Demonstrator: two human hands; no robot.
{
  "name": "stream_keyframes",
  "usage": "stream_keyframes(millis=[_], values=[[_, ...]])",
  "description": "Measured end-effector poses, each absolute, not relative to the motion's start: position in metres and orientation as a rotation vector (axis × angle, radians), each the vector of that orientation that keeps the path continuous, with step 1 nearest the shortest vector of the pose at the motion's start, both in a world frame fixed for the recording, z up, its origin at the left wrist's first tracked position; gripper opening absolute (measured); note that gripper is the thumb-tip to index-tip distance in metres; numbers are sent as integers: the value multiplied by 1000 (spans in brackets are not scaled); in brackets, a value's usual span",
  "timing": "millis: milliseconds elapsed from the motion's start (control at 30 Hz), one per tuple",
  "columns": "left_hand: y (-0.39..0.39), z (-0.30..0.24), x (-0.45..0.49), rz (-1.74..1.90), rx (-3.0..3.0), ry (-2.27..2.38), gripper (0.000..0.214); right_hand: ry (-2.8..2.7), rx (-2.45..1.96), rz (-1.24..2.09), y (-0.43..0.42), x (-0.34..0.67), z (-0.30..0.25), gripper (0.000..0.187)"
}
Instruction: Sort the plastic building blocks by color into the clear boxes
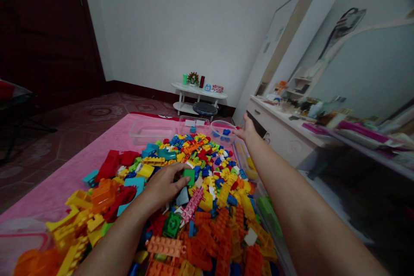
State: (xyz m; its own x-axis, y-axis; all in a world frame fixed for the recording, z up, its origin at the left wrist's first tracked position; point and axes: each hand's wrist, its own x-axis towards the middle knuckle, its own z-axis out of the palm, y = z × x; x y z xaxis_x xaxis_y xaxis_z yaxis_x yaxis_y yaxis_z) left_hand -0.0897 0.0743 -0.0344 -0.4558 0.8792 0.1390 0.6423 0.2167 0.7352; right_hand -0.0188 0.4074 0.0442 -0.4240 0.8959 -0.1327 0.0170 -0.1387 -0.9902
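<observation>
A large heap of colourful plastic toy bricks [223,220] covers the middle and front of the pink tabletop [110,142]. My left hand [168,181] is over the heap, thumb and fingers closed around the left side of a green toy brick [189,177]. A grey-blue piece [182,197] and a pink studded brick [193,205] lie just below it. My right hand [245,131] reaches to the back right, at the rim of a round clear bowl [211,131] containing blue bricks [226,132]. Its fingers are stretched apart, with nothing visible in them.
Clear plastic boxes [139,140] line the table's back edge. Another clear container [241,155] with yellow pieces and a long bin [284,241] with green pieces stand along the right. A white dresser [291,131] is beyond them. A round dark stool [205,108] stands behind the table.
</observation>
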Motion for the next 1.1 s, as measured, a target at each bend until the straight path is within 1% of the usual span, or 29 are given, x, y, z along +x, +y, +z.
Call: stream_keyframes(millis=[67, 267, 333, 433, 600, 667, 800, 900, 1000, 1100], values=[[75, -35, -90, 1087, 1426, 2185, 33, -1549, -1031, 1575, 401, -17, 35, 45], [75, -36, -91, 1084, 1417, 2181, 33, -2149, -891, 1384, 366, -3, -13, 11], [74, -35, -90, 1088, 1415, 2176, 32, -2367, -887, 1283, 358, 2, -28, 5], [74, -33, -89, 1094, 1408, 2169, 32, -2595, -879, 1079, 350, 4, -42, 11], [75, -37, -91, 1101, 1412, 2152, 35, -2809, -874, 775, 339, 1, -49, 39], [76, -39, -93, 1107, 1413, 2143, 36, -2835, -890, 682, 333, 0, -51, 44], [76, -41, -95, 1111, 1421, 2115, 36, -2851, -966, 590, 322, 1, -53, 41], [76, -40, -95, 1106, 1418, 2122, 36, -2876, -1020, 592, 320, 5, -51, 30], [76, -39, -94, 1110, 1416, 2128, 37, -2915, -1023, 668, 324, 8, -50, 16], [75, -36, -92, 1112, 1411, 2118, 37, -2943, -1011, 832, 330, 11, -48, 17]])
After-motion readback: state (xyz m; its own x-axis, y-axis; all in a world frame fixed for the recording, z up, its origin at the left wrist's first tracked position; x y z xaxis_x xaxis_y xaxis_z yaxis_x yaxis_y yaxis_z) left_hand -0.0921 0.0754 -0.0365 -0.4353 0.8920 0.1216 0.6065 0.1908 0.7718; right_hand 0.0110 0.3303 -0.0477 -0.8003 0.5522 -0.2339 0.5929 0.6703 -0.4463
